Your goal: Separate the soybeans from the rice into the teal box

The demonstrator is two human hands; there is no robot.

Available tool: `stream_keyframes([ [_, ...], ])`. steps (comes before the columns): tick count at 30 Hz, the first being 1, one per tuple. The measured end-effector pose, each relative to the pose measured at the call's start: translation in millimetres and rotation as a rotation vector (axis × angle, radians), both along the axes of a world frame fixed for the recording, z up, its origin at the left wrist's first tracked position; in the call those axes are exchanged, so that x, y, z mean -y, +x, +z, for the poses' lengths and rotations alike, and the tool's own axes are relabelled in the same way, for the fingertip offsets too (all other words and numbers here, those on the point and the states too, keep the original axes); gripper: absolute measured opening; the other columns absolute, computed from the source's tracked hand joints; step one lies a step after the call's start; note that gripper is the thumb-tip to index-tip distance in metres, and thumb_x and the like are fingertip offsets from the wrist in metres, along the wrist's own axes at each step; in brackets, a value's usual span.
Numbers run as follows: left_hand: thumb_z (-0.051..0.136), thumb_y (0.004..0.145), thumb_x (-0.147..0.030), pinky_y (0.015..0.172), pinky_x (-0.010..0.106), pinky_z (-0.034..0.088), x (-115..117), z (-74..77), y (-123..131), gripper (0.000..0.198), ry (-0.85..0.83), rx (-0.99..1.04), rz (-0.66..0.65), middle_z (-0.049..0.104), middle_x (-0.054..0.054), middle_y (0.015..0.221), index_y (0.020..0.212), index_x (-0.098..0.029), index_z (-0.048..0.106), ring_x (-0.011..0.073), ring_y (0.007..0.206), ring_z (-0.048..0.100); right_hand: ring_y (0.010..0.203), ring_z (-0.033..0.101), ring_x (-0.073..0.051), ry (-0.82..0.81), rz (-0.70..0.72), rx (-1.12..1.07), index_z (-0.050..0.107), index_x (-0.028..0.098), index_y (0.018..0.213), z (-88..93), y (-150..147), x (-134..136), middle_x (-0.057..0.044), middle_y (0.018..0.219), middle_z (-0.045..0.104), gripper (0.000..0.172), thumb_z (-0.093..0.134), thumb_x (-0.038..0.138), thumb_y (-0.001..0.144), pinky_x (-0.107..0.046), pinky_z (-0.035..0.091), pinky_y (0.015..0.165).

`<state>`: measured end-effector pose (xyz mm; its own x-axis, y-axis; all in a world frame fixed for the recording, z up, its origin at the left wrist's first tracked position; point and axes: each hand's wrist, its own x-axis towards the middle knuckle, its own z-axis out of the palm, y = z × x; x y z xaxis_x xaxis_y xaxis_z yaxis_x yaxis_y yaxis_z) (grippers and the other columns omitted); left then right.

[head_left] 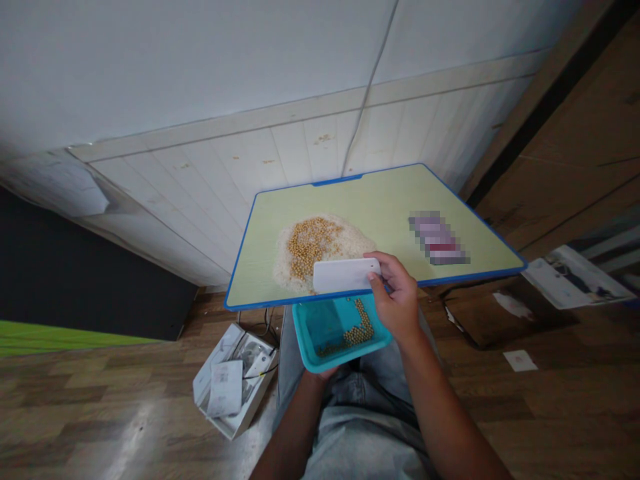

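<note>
My right hand [397, 300] grips a flat white rectangular plate [345, 275] between thumb and fingers, its long edge near the table's front rim. Just beyond it, small round golden balls [305, 250], beans or beads, lie heaped over white rice-like grains [357, 239]. A teal plastic tray [305, 333] is held below the table edge, over my lap. Inside the tray, more golden balls [360, 330] gather toward the right and near side. My left hand [329, 373] supports the tray from beneath; its fingers are mostly hidden.
The pale yellow-green table [380, 193] has a blue rim and stands by a white wall. A blurred-out flat item [439, 238] lies on its right side. An open white box [235, 380] with papers and cables sits on the floor at left. Cardboard [565, 147] stands at right.
</note>
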<state>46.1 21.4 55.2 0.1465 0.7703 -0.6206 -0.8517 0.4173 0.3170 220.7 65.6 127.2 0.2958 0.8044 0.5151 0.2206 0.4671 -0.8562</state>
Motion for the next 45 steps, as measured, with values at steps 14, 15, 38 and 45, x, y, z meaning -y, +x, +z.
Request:
stream_keyframes([
  [14, 0.042, 0.127, -0.06, 0.157, 0.072, 0.046, -1, 0.3, 3, 0.068, -0.021, 0.029, -0.045, 0.094, 0.014, 0.161, 0.168, -0.027, 0.085, 0.0425, 0.185, 0.064, 0.108, 0.094, -0.031, 0.004, 0.032, 0.044, 0.092, 0.032, 0.137, 0.3, -5, 1, -0.008, 0.122, 0.097, 0.025, 0.076, 0.037, 0.118, -0.041, 0.075, 0.097],
  [15, 0.042, 0.126, -0.06, 0.156, 0.073, 0.046, -1, -1.3, 2, 0.068, -0.017, 0.023, -0.049, 0.094, 0.014, 0.162, 0.169, -0.027, 0.084, 0.0431, 0.184, 0.065, 0.107, 0.094, -0.031, 0.007, 0.039, 0.042, 0.092, 0.032, 0.137, 1.0, -4, 2, -0.008, 0.122, 0.097, 0.025, 0.076, 0.036, 0.118, -0.04, 0.075, 0.096],
  [38, 0.049, 0.126, -0.067, 0.159, 0.073, 0.041, 3, 1.4, -2, 0.073, -0.031, 0.031, -0.02, 0.078, 0.015, 0.189, 0.184, -0.028, 0.073, 0.0454, 0.186, 0.063, 0.101, 0.097, -0.029, -0.023, -0.018, 0.033, 0.093, 0.029, 0.14, -1.3, -2, 5, -0.006, 0.118, 0.1, 0.033, 0.078, 0.027, 0.111, -0.036, 0.075, 0.09],
  [45, 0.048, 0.127, -0.056, 0.161, 0.07, 0.04, 3, 21.0, 6, 0.069, 0.054, 0.039, -0.075, 0.09, 0.018, 0.171, 0.178, -0.02, 0.077, 0.0424, 0.192, 0.055, 0.101, 0.098, -0.029, -0.019, 0.079, 0.043, 0.092, 0.031, 0.145, 0.0, -14, 10, -0.008, 0.124, 0.101, 0.031, 0.079, 0.032, 0.117, -0.037, 0.078, 0.094],
])
